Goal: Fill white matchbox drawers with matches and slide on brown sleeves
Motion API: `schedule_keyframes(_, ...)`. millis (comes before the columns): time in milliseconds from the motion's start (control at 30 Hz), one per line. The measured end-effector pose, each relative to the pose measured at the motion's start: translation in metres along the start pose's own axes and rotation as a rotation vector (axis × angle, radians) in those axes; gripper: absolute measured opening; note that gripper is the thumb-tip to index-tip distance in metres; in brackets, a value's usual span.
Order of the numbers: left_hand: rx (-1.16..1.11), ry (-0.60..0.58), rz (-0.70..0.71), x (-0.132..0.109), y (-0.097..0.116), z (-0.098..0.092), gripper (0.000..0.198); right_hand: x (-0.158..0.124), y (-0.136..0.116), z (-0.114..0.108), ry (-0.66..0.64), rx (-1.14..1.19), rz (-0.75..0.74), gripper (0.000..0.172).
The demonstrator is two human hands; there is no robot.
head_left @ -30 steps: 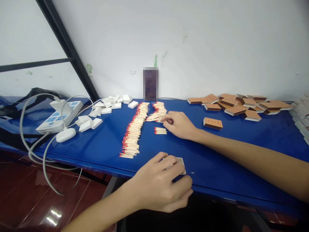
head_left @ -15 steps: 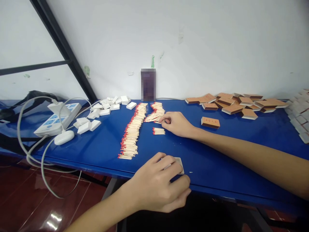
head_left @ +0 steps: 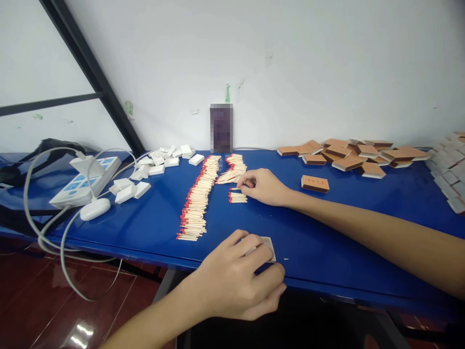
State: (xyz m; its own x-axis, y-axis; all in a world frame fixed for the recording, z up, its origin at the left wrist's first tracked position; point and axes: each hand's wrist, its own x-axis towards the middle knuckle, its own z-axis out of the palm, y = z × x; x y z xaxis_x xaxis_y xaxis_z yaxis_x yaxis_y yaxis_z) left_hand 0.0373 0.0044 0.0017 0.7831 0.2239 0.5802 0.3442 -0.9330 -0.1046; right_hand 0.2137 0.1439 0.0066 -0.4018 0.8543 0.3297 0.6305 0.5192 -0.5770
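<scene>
Near the table's front edge my left hand [head_left: 243, 274] has its fingers curled over a white matchbox tray [head_left: 269, 246], which is mostly hidden beneath them. Further back, the thumb and forefinger of my right hand [head_left: 262, 187] pinch a red-headed match [head_left: 234, 189]. Just in front of it is a small row of matches [head_left: 239, 198], heads to the left. Behind my right fingertips lies a loose pile of matches [head_left: 235, 169]. To the left a long band of matches [head_left: 196, 203] runs front to back, its red heads also facing left.
White trays [head_left: 156, 162] are scattered at the back left, beside a power strip [head_left: 83, 182] with looping cables. Orange matchboxes [head_left: 348, 155] are heaped at the back right, and a single matchbox [head_left: 315, 183] lies before them. Stacked boxes [head_left: 448, 172] stand far right.
My right hand has shifted slightly toward me and left, bringing the pinched match closer to the small row. My left hand stays on the tray. The view has turned slightly.
</scene>
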Motion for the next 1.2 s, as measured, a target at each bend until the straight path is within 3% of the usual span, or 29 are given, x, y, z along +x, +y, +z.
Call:
schedule_keyframes(300,-0.002,0.002,0.004,0.000,0.000,0.000,0.014,-0.001,0.000,0.001,0.044,0.002,-0.037,0.017)
schedule_keyframes(500,0.009,-0.007,0.000,0.000,0.000,-0.001,0.013,-0.003,-0.002,0.001,-0.006,0.013,-0.101,0.017)
schedule_keyframes(900,0.000,-0.011,0.001,0.000,0.001,0.000,0.014,-0.003,0.000,0.002,0.042,0.021,-0.057,0.019)
schedule_keyframes(1200,0.007,0.011,0.023,-0.001,-0.001,0.002,0.017,0.022,-0.006,0.009,-0.021,-0.071,-0.142,0.021)
